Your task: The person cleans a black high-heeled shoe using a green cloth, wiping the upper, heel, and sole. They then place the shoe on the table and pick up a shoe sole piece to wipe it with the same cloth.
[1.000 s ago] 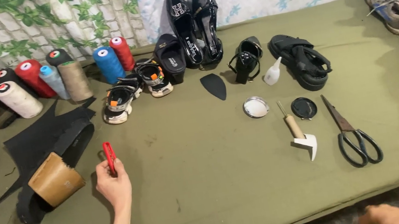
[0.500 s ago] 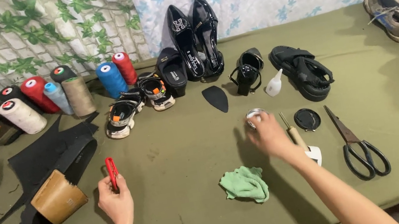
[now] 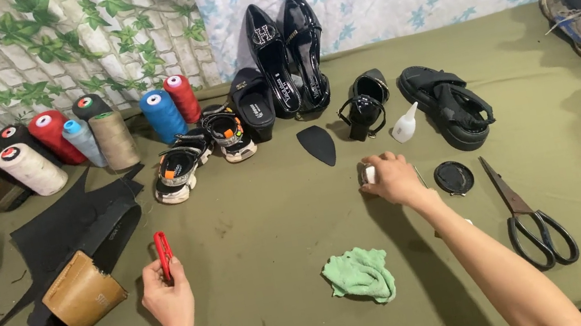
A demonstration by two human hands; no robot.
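Right hand (image 3: 391, 178) closes over small round white tin (image 3: 366, 174); we grip rim squarely, near black lid (image 3: 454, 177). Left hand (image 3: 167, 294) pinches slim red tool (image 3: 163, 254); we keep it steady.

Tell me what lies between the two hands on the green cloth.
Head view: mostly bare olive cloth; a crumpled green rag lies slightly nearer the person.

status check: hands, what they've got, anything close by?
Left hand gripping red tool. Right hand closed over small white tin. Black lid, scissors right of it; green cloth between hands.
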